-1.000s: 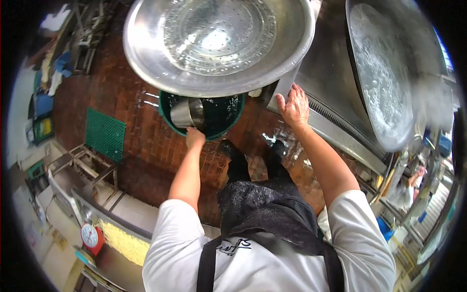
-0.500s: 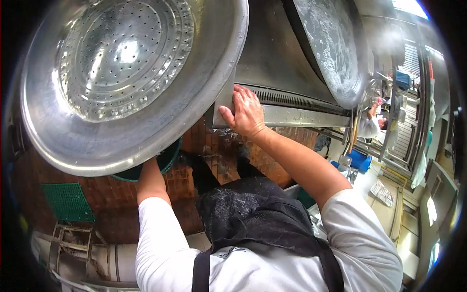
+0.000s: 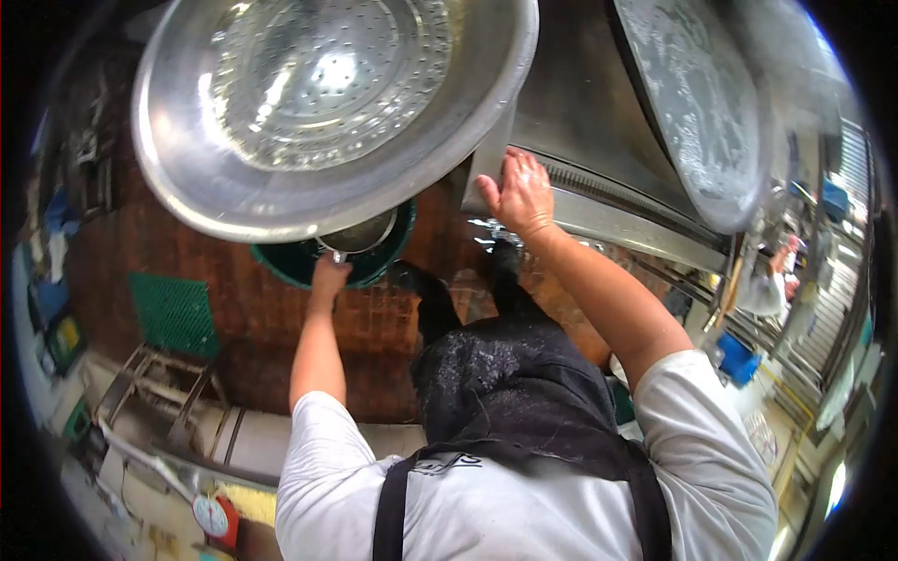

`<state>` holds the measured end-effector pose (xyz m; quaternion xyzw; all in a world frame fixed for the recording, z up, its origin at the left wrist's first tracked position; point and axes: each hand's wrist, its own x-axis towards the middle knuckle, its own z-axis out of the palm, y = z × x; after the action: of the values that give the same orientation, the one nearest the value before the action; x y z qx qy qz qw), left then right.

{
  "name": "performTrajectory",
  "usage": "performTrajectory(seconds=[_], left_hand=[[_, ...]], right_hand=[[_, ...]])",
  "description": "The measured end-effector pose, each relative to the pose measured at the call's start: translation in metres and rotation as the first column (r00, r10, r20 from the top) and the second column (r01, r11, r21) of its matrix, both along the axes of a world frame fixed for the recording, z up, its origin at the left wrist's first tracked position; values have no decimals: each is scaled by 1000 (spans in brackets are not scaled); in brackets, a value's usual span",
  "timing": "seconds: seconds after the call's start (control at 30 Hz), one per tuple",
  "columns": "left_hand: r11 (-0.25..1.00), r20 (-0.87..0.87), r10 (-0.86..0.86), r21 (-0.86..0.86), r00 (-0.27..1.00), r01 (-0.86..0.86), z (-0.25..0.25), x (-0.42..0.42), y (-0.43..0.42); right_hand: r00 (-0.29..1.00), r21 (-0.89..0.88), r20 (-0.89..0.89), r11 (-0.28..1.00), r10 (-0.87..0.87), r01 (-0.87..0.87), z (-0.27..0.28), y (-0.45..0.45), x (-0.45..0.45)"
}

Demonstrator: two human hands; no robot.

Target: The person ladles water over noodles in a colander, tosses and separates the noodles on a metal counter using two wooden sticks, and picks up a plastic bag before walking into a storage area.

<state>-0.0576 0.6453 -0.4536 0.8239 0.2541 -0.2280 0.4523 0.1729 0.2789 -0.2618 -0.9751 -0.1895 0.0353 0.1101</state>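
My left hand (image 3: pixel 329 279) is wrapped around the handle of a round strainer (image 3: pixel 369 234). The strainer is over a dark green tub (image 3: pixel 285 264) on the floor, its far side partly hidden by a big metal pan. That wide, shiny pan (image 3: pixel 224 201), with a perforated middle, fills the upper left above the tub. My right hand (image 3: pixel 522 198) lies flat with its thumb apart on the corner of a steel stove (image 3: pixel 580 112), beside a slotted grate (image 3: pixel 589 185).
A large pan of foamy, steaming liquid (image 3: pixel 692 103) is at the upper right. Wet brown tiles (image 3: pixel 374 341) cover the floor. A green mat (image 3: pixel 173 313), a metal frame (image 3: pixel 159 388) and a red scale (image 3: pixel 215 516) are at left. Another person (image 3: pixel 767 290) is at far right.
My view has shifted, so the pans sit further right and higher. My left hand and the strainer it holds now show from beneath the perforated pan. My right hand stays on the stove corner.
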Motion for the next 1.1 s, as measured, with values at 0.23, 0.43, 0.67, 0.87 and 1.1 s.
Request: performTrajectory(seconds=[0.23,0.43,0.67,0.87,1.1], left_hand=[[957,-138,233,-143,963,-252,129,-35,-80],[896,-123,344,-254,931,-364,270,-49,-184],[868,-25,287,-415,957,-272,395,-12,-282],[968,108,31,-251,994,-3,504,88,-356],[853,210,-428,414,879,316,559,232,-429]], right_hand=[[1000,84,29,996,-1,-2,4,-2,-2],[998,263,7,963,55,-55,-3,-15,-1],[985,650,155,743,75,-159,71,-121,41],[930,609,258,791,-261,52,123,-231,101],[886,117,-234,893,-401,435,112,-292,163]])
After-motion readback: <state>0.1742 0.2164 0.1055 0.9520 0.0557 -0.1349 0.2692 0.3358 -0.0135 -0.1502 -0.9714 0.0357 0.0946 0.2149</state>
